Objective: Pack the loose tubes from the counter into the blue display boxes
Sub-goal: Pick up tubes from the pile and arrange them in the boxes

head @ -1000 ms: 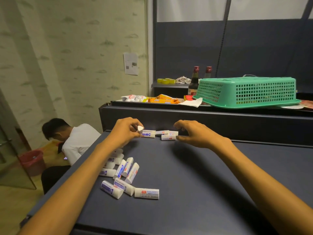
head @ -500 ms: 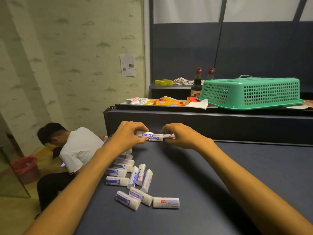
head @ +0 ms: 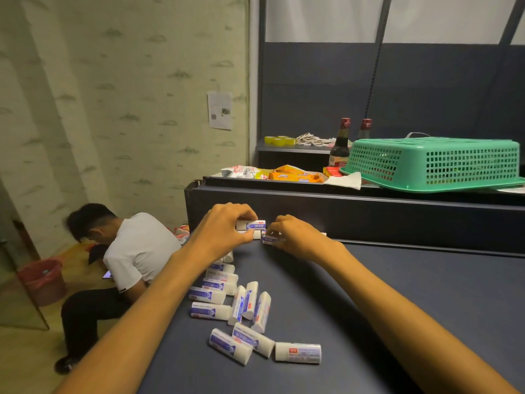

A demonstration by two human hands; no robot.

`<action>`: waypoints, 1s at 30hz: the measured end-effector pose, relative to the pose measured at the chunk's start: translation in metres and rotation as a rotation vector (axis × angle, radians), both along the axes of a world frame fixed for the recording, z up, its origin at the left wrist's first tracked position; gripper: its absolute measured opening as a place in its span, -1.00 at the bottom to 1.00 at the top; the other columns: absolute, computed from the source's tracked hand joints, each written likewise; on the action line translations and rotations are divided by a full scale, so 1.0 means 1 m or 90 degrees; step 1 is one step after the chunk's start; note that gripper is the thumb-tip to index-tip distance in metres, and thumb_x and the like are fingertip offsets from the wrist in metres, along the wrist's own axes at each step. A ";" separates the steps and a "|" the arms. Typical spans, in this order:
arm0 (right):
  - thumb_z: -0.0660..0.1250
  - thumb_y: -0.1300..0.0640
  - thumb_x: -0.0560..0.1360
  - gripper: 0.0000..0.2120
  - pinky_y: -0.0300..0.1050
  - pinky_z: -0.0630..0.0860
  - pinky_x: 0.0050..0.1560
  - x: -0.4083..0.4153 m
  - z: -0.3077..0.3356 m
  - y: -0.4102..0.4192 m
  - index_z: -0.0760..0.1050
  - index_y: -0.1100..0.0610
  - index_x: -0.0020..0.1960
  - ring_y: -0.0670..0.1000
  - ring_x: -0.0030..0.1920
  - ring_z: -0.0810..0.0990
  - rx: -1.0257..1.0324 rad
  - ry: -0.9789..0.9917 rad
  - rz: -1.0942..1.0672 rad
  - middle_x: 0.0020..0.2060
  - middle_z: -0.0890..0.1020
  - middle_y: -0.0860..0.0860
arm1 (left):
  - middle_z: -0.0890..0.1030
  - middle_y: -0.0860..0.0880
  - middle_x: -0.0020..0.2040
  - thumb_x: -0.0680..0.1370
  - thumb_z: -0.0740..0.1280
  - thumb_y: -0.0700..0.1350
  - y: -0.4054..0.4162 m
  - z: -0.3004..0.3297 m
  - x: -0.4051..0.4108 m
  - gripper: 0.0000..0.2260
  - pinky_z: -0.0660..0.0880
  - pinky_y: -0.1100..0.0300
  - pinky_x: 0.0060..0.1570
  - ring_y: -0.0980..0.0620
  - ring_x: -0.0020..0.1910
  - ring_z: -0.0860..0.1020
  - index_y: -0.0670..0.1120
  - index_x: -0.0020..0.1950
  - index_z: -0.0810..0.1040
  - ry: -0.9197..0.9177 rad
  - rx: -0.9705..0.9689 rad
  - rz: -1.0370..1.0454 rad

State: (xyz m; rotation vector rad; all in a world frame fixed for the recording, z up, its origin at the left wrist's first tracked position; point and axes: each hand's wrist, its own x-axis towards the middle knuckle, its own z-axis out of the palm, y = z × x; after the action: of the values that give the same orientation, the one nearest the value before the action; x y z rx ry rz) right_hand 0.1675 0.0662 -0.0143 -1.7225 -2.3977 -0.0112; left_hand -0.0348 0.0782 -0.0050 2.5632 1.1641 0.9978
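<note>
At the counter's (head: pixel 397 308) far edge, my left hand (head: pixel 224 228) grips stacked tubes (head: pixel 251 225) while my right hand (head: pixel 295 237) pinches another tube (head: pixel 270 239) beside them; loose tubes (head: pixel 244 305) lie scattered nearer me.

This looks like a small shop's back corner: dark metal shelving (head: pixel 397 89) with slotted uprights, snack packets (head: pixel 295 175) and sauce bottles (head: pixel 340 146) on a shelf. Many identical boxed tubes (head: pixel 247 302) lie across the dark counter (head: pixel 426 308).
</note>
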 end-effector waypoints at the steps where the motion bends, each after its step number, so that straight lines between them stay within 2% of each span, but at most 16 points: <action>1: 0.36 0.03 0.54 -0.68 -0.03 0.52 0.04 -0.001 0.000 0.000 0.52 0.09 0.26 0.05 0.08 0.51 -0.001 0.005 -0.004 0.13 0.55 0.07 | 0.63 0.04 -0.04 0.39 0.52 -0.07 0.000 0.000 0.000 -0.73 0.60 0.12 -0.07 0.11 -0.11 0.58 0.03 0.07 0.61 -0.001 -0.001 0.000; 6: 0.36 0.02 0.54 -0.74 -0.12 0.43 -0.11 0.001 -0.002 -0.001 0.50 0.03 0.21 0.05 0.00 0.53 -0.012 0.020 -0.023 0.07 0.56 0.07 | 0.63 0.02 -0.03 0.40 0.50 -0.13 -0.003 0.001 -0.001 -0.72 0.59 0.13 -0.05 0.10 -0.09 0.56 0.01 0.08 0.61 0.005 0.003 0.002; 11: 0.35 0.01 0.54 -0.71 -0.02 0.54 0.01 0.003 0.001 -0.005 0.48 0.02 0.24 0.05 0.02 0.54 -0.034 0.052 -0.033 0.10 0.58 0.07 | 0.63 0.00 0.02 0.42 0.49 -0.16 -0.009 0.002 -0.001 -0.70 0.57 0.17 0.00 0.10 -0.06 0.56 -0.03 0.14 0.61 0.004 0.009 -0.004; 15: 0.37 0.10 0.53 -0.71 -0.22 0.45 -0.11 0.011 0.008 -0.014 0.50 0.05 0.24 -0.03 -0.05 0.52 -0.020 0.187 -0.016 0.04 0.52 -0.01 | 0.64 -0.01 0.01 0.43 0.48 -0.15 -0.013 0.002 -0.004 -0.70 0.57 0.15 0.01 0.09 -0.06 0.56 -0.04 0.15 0.61 0.001 0.011 -0.002; 18: 0.44 0.21 0.47 -0.74 -0.31 0.49 -0.22 0.020 0.014 -0.026 0.51 0.05 0.12 -0.06 -0.15 0.58 -0.028 0.329 -0.026 -0.06 0.57 -0.02 | 0.64 0.00 0.02 0.43 0.49 -0.14 -0.015 0.003 -0.007 -0.70 0.58 0.15 0.00 0.09 -0.06 0.57 -0.03 0.15 0.61 -0.002 0.019 -0.005; 21: 0.50 0.23 0.40 -0.77 -0.23 0.56 -0.19 0.028 0.016 -0.037 0.51 0.10 -0.03 -0.05 -0.21 0.62 -0.010 0.386 -0.044 -0.17 0.64 -0.01 | 0.64 -0.01 0.03 0.43 0.49 -0.14 -0.019 0.004 -0.008 -0.71 0.57 0.18 -0.01 0.08 -0.04 0.58 -0.05 0.14 0.62 -0.012 0.021 -0.010; 23: 0.52 0.26 0.38 -0.77 -0.20 0.58 -0.19 0.032 0.015 -0.046 0.50 0.15 -0.06 -0.02 -0.21 0.66 -0.001 0.415 -0.052 -0.20 0.67 0.03 | 0.65 -0.01 0.01 0.43 0.49 -0.15 -0.022 0.004 -0.009 -0.72 0.58 0.19 -0.03 0.09 -0.06 0.58 -0.05 0.13 0.62 -0.013 0.023 -0.020; 25: 0.51 0.25 0.38 -0.78 -0.29 0.54 -0.22 0.035 0.013 -0.054 0.52 0.12 -0.04 -0.08 -0.22 0.65 0.013 0.415 -0.051 -0.19 0.67 0.00 | 0.65 0.00 0.00 0.43 0.48 -0.16 -0.025 0.004 -0.009 -0.73 0.56 0.24 -0.05 0.09 -0.07 0.57 -0.05 0.12 0.62 -0.013 0.026 -0.032; 28: 0.51 0.15 0.42 -0.76 -0.40 0.45 -0.19 0.038 0.010 -0.067 0.61 0.03 0.07 -0.14 -0.18 0.59 0.055 0.310 -0.047 -0.11 0.63 -0.10 | 0.65 0.00 0.01 0.44 0.47 -0.16 -0.027 0.001 -0.007 -0.73 0.54 0.27 -0.05 0.11 -0.07 0.56 -0.04 0.13 0.62 -0.017 0.028 -0.042; 30: 0.50 0.12 0.42 -0.73 -0.40 0.45 -0.19 0.041 0.008 -0.075 0.63 0.07 0.11 -0.15 -0.20 0.57 0.083 0.257 -0.054 -0.10 0.64 -0.07 | 0.65 0.01 0.00 0.44 0.47 -0.17 -0.030 0.000 -0.005 -0.74 0.52 0.30 -0.06 0.13 -0.08 0.56 -0.04 0.12 0.63 -0.020 0.033 -0.050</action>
State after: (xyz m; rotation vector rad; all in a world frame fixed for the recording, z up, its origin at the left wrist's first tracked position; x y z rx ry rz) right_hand 0.2085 -0.0088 -0.0058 -1.5896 -1.9883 0.1498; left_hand -0.0401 0.0486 -0.0053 2.6000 1.0354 1.0606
